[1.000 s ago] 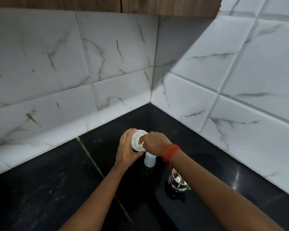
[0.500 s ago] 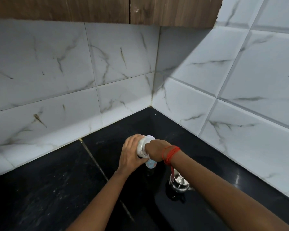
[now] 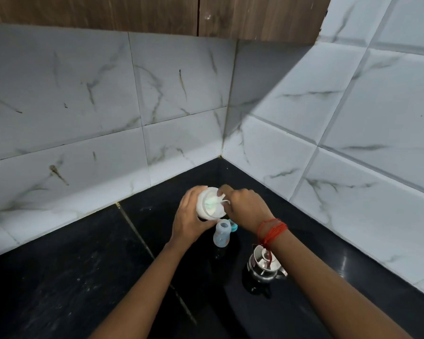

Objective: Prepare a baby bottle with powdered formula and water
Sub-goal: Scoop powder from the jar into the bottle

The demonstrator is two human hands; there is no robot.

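Note:
My left hand (image 3: 189, 218) grips a white round formula container (image 3: 209, 204), tilted so its open mouth faces me, with pale powder inside. My right hand (image 3: 245, 204) reaches into that mouth and pinches what looks like a small clear scoop (image 3: 222, 200). Just below the container, an open, uncapped pale blue baby bottle (image 3: 221, 234) stands upright on the black counter (image 3: 108, 277). A teal bottle cap or ring (image 3: 233, 226) lies right behind the bottle.
A small steel kettle (image 3: 264, 265) with a lid stands on the counter to the right of the bottle, under my right wrist. White marble-look tiled walls (image 3: 157, 106) meet in a corner behind. Wooden cabinets (image 3: 157, 13) hang above.
The container's white lid is off and its mouth now shows powder. My right hand has shifted from the lid to the opening. The bottle and the teal cap have come into fuller view.

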